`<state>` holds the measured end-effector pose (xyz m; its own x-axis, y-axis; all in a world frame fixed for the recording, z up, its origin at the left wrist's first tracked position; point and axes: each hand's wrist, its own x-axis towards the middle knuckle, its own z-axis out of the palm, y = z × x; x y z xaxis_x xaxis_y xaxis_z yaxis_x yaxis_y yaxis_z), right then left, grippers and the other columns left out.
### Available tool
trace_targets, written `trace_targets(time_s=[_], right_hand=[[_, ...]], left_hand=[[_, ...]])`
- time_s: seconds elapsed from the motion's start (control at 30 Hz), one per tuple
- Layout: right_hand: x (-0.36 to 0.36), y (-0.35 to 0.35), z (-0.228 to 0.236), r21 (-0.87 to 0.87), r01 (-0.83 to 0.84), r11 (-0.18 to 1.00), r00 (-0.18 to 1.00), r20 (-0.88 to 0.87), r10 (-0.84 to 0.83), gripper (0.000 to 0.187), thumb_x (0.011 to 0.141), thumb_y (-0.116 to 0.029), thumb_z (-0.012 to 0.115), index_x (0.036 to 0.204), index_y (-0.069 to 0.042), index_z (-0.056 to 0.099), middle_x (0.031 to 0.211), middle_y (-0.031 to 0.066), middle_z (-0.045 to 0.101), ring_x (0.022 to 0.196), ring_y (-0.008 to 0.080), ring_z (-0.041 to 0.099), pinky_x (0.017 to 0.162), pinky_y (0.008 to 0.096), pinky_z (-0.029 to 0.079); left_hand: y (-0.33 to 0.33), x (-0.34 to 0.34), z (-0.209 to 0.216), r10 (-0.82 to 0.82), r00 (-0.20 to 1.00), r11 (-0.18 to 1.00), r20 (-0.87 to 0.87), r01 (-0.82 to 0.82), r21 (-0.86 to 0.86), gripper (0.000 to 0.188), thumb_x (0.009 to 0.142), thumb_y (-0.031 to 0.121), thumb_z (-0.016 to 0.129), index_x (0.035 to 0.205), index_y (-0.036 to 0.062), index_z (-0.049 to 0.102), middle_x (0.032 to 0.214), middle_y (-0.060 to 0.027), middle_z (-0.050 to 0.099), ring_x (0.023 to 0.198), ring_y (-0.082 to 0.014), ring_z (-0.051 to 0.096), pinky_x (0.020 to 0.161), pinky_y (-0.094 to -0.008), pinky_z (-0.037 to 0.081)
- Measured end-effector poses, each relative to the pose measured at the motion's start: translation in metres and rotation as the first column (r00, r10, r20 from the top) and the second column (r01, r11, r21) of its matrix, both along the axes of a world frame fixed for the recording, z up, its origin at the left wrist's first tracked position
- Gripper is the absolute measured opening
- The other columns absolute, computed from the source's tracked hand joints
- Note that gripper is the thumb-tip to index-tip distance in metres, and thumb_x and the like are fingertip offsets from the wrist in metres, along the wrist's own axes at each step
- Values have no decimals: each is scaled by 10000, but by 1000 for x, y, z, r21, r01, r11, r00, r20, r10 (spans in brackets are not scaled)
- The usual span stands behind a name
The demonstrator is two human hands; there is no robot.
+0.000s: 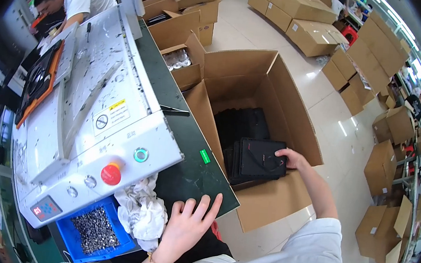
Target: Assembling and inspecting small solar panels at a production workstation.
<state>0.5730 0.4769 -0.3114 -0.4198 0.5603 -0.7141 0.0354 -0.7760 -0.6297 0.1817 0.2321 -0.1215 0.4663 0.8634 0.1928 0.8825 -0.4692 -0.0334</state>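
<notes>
My right hand (294, 159) reaches into a large open cardboard box (302, 115). Its fingers close on the right edge of a flat, black, square-cornered piece (264, 157), which lies on a stack of similar black pieces. What exactly these pieces are, I cannot tell. More black pieces (245, 122) lie deeper in the box. My left hand (190, 227) rests at the near edge of the dark green table (180, 174), fingers spread and holding nothing. Beside it is a crumpled white cloth (143, 209).
Left stands a white machine (106, 95) with a red stop button (110, 173) and an orange-edged black frame (41, 83). A blue tray (126, 246) holds small dark metallic parts. Another person (83, 0) leans over at the far left. Cardboard boxes (310, 37) stand around the floor.
</notes>
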Motion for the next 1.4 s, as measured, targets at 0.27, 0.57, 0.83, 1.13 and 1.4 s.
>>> trace_targets(time_s=[0.27, 0.57, 0.83, 1.13, 1.4], right_hand=[[29, -118, 15, -20, 485, 874, 868, -108, -485, 510, 801, -302, 671, 1223, -20, 618, 1123, 140, 691, 1004, 293, 670, 954, 444, 530], [4, -247, 115, 207, 737, 643, 671, -328, -665, 385, 899, -350, 560, 1102, -35, 646, 992, 86, 717, 858, 218, 700, 776, 366, 588], [-63, -300, 179, 135, 606, 784, 746, -439, -501, 723, 883, -617, 439, 1378, -100, 543, 1346, 98, 597, 1194, 295, 584, 985, 407, 474], [-148, -301, 197, -41, 629, 776, 658, -503, -560, 680, 873, -589, 490, 1374, -132, 551, 1395, 113, 541, 1272, 333, 498, 1010, 543, 413], [-199, -295, 210, -11, 581, 814, 739, -412, -533, 536, 864, -453, 594, 1303, -147, 569, 1298, 101, 577, 1172, 286, 552, 966, 486, 470]], left_hand=[[-3, -4, 6, -8, 979, 1000, 202, 13, -20, 611, 827, 306, 674, 1376, 83, 521, 1182, -78, 536, 915, -227, 512, 766, -350, 427], [-69, 4, 6, 383, 904, 715, 189, -420, 559, 394, 869, 409, 662, 1108, 99, 699, 1072, -79, 580, 989, -260, 514, 788, -345, 440], [-28, -7, -10, 718, 696, 678, -18, -692, 248, 453, 858, 208, 610, 1178, -111, 620, 1315, -269, 441, 1229, -519, 445, 1032, -541, 417], [-13, -10, -14, 753, 654, 645, 72, -756, 116, 400, 853, 149, 568, 1171, -83, 639, 1340, -289, 411, 1240, -539, 428, 1061, -556, 392], [-116, -52, 47, 657, 746, 692, 114, -656, 302, 466, 849, 192, 586, 1266, -13, 554, 1249, -213, 540, 1219, -349, 499, 1077, -464, 361]])
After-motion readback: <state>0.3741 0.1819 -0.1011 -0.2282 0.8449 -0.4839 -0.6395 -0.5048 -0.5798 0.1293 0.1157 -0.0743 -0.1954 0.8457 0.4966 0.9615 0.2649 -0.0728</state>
